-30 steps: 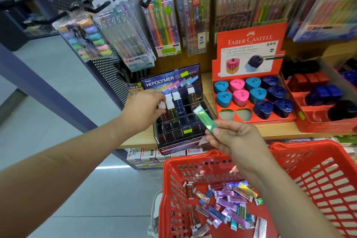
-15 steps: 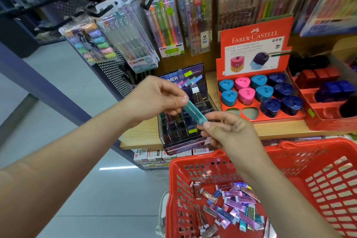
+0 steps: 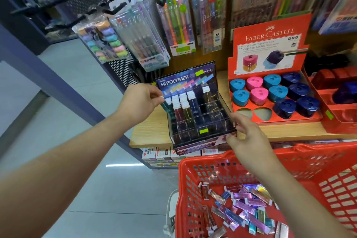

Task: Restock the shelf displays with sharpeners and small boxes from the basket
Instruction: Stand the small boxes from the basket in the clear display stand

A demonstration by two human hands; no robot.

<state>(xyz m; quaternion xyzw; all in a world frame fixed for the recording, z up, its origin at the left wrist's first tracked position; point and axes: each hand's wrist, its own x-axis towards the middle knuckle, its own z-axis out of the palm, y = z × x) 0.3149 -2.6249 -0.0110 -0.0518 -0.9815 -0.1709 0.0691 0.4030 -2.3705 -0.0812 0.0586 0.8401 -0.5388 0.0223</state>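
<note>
Grey floor tiling [image 3: 116, 189] fills the view from 7 to 10 o'clock. The left forearm crosses it, entering at 8 o'clock and extending straight toward 2 o'clock. Left hand [image 3: 138, 101]: back of the hand up, wrist in line with the forearm, fingers curled, thumb and fingertips pinching the upper end of a teal small box [image 3: 167, 108]. This box hangs tilted, lower end down, over the rear left compartments of the clear display case [image 3: 201, 134], at the case's 10 o'clock corner. Whether that end is seated in a compartment cannot be determined. The case stands on the wooden shelf [image 3: 148, 133] and carries a HI-POLYMER header card [image 3: 173, 80]. Upright stocked boxes [image 3: 182, 106] with white caps occupy its rear rows, mostly at 11 to 12 o'clock. Hanging pen packs [image 3: 176, 25] are at 12 o'clock above the case. Right hand [image 3: 249, 141]: the forearm enters at 5 o'clock over the basket and points toward 11 o'clock. Its fingers are bent, with fingertips and thumb at the case's 4 o'clock front corner. Whether this hand grips the corner or only touches it cannot be determined. At 3 o'clock of the case, just beside it on the same shelf, stands the red sharpener display [image 3: 270, 44]. It holds blue, pink and dark blue sharpeners [image 3: 257, 93], with two vacant wells at its 7 o'clock corner. Red basket [image 3: 193, 172]: located at 5 o'clock of the view, below the shelf edge, containing a pile of iridescent loose boxes [image 3: 245, 205].
</note>
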